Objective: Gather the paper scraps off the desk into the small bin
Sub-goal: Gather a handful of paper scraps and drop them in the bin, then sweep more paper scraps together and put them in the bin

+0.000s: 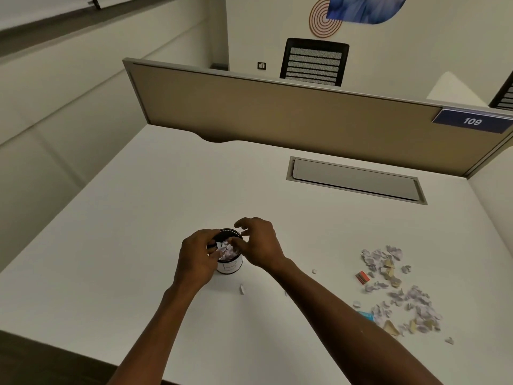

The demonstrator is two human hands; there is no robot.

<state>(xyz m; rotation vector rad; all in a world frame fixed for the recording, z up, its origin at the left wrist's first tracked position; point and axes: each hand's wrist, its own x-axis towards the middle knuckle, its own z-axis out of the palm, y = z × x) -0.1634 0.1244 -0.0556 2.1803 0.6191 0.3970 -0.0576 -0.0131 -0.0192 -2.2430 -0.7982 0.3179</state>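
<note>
A small white bin (229, 266) with a dark rim stands near the middle of the white desk (138, 218), with pale paper scraps (228, 250) showing inside it. My left hand (197, 257) wraps the bin's left side and rim. My right hand (259, 244) hovers over the bin's opening from the right, fingers curled and spread, fingertips touching the scraps at the top. A loose pile of lilac, white and tan paper scraps (399, 295) lies on the desk to the right. Single scraps lie nearer the bin (242, 289) (314, 271).
A red-orange card piece (362, 277) and a blue scrap (366, 315) lie among the pile. A grey cable hatch (355, 179) is set in the desk behind. A tan partition (277, 118) with a "109" sign closes the back; the desk's front edge runs at lower left.
</note>
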